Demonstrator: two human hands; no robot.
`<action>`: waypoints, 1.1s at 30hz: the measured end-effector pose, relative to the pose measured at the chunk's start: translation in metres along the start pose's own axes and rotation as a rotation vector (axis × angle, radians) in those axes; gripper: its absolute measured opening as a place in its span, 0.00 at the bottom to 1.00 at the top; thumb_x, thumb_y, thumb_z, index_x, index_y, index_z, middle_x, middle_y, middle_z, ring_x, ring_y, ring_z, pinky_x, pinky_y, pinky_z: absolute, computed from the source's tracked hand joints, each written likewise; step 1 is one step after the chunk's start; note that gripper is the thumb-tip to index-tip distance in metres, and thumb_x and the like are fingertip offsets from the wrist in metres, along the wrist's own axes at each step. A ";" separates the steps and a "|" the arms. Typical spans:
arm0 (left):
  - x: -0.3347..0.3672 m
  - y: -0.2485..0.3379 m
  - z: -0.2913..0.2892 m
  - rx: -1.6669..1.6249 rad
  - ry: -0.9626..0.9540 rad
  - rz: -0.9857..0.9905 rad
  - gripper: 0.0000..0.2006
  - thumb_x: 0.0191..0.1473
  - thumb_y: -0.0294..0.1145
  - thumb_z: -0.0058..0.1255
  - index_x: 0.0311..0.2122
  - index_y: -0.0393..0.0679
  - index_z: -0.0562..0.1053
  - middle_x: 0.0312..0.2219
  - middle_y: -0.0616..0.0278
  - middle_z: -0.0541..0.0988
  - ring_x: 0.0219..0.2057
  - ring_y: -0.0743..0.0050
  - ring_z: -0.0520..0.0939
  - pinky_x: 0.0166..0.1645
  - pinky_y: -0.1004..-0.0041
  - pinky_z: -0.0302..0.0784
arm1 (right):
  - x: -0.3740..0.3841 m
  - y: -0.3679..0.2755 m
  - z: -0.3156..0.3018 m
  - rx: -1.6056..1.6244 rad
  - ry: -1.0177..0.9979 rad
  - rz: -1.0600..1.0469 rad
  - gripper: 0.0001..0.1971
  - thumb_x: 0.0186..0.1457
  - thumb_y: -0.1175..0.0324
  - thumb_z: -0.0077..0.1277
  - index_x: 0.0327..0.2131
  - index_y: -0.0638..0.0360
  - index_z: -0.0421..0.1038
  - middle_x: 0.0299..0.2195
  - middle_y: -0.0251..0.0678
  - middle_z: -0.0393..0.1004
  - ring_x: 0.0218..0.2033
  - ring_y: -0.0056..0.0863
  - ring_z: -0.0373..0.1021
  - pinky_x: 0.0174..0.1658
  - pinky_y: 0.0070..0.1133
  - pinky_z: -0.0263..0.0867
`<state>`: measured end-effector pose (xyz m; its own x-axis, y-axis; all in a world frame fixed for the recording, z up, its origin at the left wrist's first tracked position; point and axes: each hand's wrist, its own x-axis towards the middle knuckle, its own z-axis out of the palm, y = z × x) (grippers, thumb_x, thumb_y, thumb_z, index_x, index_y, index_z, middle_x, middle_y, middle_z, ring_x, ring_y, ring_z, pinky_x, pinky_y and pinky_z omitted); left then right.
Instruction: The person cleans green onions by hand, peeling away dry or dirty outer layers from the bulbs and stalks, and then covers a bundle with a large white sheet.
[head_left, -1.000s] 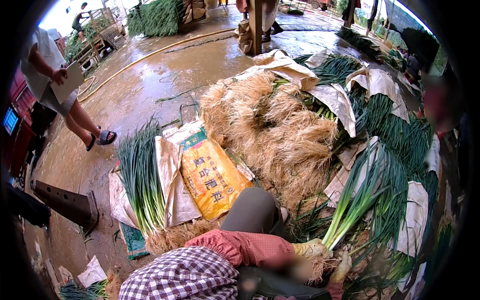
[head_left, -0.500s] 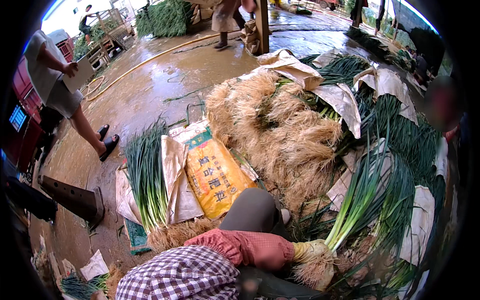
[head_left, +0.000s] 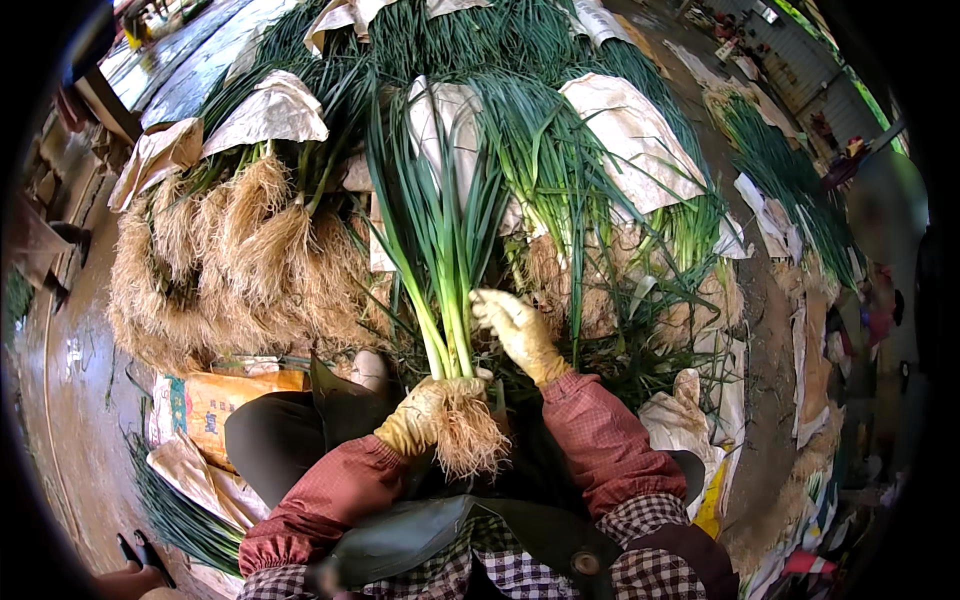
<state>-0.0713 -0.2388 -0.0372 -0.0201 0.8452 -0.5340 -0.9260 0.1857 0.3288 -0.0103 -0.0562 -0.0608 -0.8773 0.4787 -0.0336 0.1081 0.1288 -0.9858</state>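
In my left hand [head_left: 425, 412], which wears a yellow glove, is a bunch of green onions [head_left: 455, 290]. The fingers close round the stalks just above the pale, hairy roots, and the leaves stand up and away from me. My right hand [head_left: 522, 335], gloved the same way, is beside the stalks with its fingers stretched out, the tips close to them; whether they touch, I cannot tell. Both forearms have red checked sleeves. Behind the bunch lie more green onions [head_left: 560, 185], partly under pale sacking [head_left: 632, 150].
A large heap of bundles with tan roots [head_left: 235, 260] lies at left. Near my left knee are a yellow-orange printed sack [head_left: 235, 400] and another onion bundle [head_left: 185, 500]. More bundles [head_left: 785, 175] line the far right. A person's foot [head_left: 140, 555] shows at lower left.
My view has swung to the right, so the heap and yellow sack now sit further left. The held bunch stands in front of me, and my right hand has come into view beside it.
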 end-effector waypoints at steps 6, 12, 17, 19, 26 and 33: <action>-0.002 0.015 0.002 -0.218 -0.020 0.118 0.12 0.45 0.23 0.49 0.37 0.34 0.67 0.27 0.55 0.74 0.30 0.61 0.76 0.36 0.69 0.74 | 0.069 0.027 -0.062 -1.094 0.478 0.102 0.18 0.50 0.60 0.44 0.43 0.56 0.65 0.40 0.47 0.68 0.40 0.38 0.67 0.43 0.28 0.62; 0.001 0.025 0.008 -0.293 0.041 0.169 0.10 0.44 0.20 0.49 0.35 0.33 0.70 0.32 0.54 0.74 0.36 0.63 0.75 0.44 0.69 0.70 | 0.124 0.042 -0.091 -1.468 0.057 0.390 0.09 0.47 0.64 0.47 0.31 0.58 0.70 0.32 0.41 0.72 0.36 0.31 0.70 0.35 0.24 0.66; 0.003 0.025 -0.017 -0.404 0.141 0.234 0.09 0.45 0.22 0.50 0.35 0.36 0.70 0.26 0.61 0.74 0.26 0.70 0.75 0.30 0.74 0.72 | 0.040 0.019 -0.036 -0.295 0.332 0.547 0.04 0.48 0.69 0.48 0.29 0.57 0.68 0.24 0.34 0.70 0.21 0.19 0.65 0.20 0.16 0.63; 0.019 0.010 -0.040 -0.255 0.226 0.249 0.08 0.45 0.24 0.50 0.34 0.37 0.70 0.23 0.63 0.73 0.22 0.72 0.74 0.27 0.76 0.70 | -0.015 0.008 0.001 0.009 0.179 0.474 0.04 0.49 0.73 0.48 0.30 0.59 0.68 0.25 0.32 0.70 0.21 0.17 0.65 0.20 0.14 0.64; 0.034 -0.007 -0.055 0.029 0.002 0.173 0.07 0.49 0.27 0.45 0.34 0.37 0.70 0.25 0.59 0.74 0.26 0.69 0.75 0.32 0.72 0.71 | -0.054 -0.009 0.017 0.462 0.122 0.431 0.17 0.53 0.53 0.45 0.31 0.60 0.68 0.20 0.26 0.66 0.19 0.12 0.63 0.19 0.09 0.59; -0.001 0.006 -0.018 0.244 0.118 0.277 0.05 0.45 0.26 0.50 0.28 0.37 0.72 0.19 0.62 0.73 0.20 0.73 0.73 0.26 0.77 0.69 | -0.050 0.020 0.018 0.186 -0.096 0.551 0.08 0.50 0.67 0.48 0.30 0.60 0.71 0.21 0.24 0.68 0.17 0.14 0.59 0.20 0.13 0.56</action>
<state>-0.0841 -0.2481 -0.0488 -0.3129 0.8192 -0.4806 -0.7630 0.0845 0.6408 0.0273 -0.0935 -0.0818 -0.7545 0.3501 -0.5551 0.4836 -0.2753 -0.8309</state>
